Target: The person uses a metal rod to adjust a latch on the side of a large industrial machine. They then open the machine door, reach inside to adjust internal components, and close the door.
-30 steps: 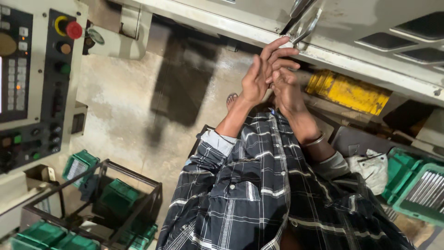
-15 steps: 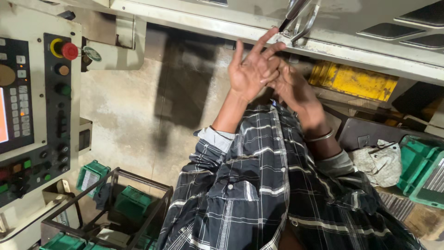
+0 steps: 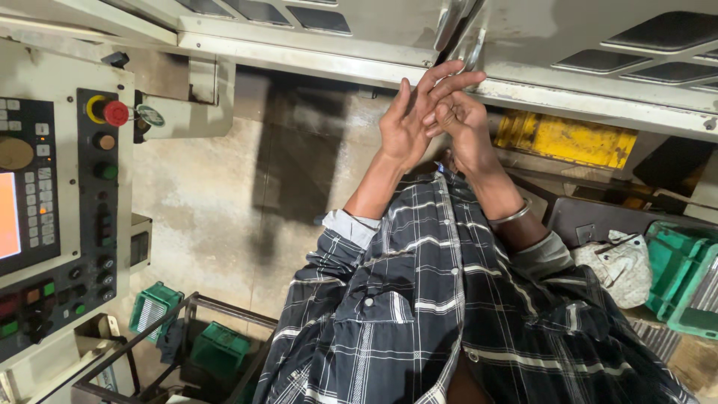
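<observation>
My left hand (image 3: 406,126) is raised in front of me with its fingers stretched out and pointing up. My right hand (image 3: 465,129) presses against it from the right, its fingers curled onto the left hand's fingers. Neither hand holds an object. A metal bangle (image 3: 513,217) circles my right wrist. Both hands sit just below the grey machine door's metal handles (image 3: 462,36) and do not touch them. My plaid shirt (image 3: 426,314) fills the lower middle of the view.
A machine control panel (image 3: 45,217) with a red round button (image 3: 116,113) and an orange screen stands at the left. A yellow part (image 3: 565,139) lies under the door rail. Green crates (image 3: 684,288) and a white cloth (image 3: 618,265) sit right; a metal rack (image 3: 187,340) holds green bins lower left.
Both hands have come slightly down and left from the door handle while staying pressed together. The left fingers spread and then drew together. The view has shifted a little.
</observation>
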